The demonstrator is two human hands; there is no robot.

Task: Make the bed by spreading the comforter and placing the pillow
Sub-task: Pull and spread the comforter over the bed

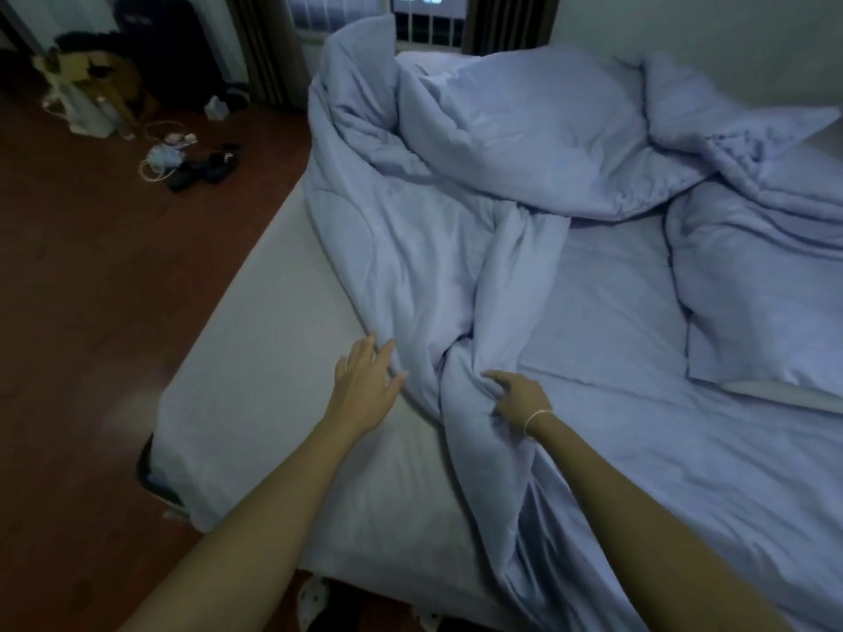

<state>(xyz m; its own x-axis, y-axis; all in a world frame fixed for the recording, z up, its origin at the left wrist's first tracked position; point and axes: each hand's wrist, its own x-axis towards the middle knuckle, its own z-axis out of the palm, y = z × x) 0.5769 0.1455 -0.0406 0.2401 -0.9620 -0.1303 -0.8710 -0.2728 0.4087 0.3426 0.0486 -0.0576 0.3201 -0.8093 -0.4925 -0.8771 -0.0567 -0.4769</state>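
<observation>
One bed point(255, 394) with one rumpled pale blue comforter point(456, 248) and one matching pillow point(766, 312). Two bare hands: the left hand point(367, 380) and the right hand point(517, 394). One thin bracelet point(536, 415). One window point(429, 16). Floor clutter is too dim to count.

A home bedroom: bed point(255, 358) with rumpled comforter point(433, 248), curtained window point(429, 20) beyond, wooden floor point(91, 289) strewn with belongings.
</observation>
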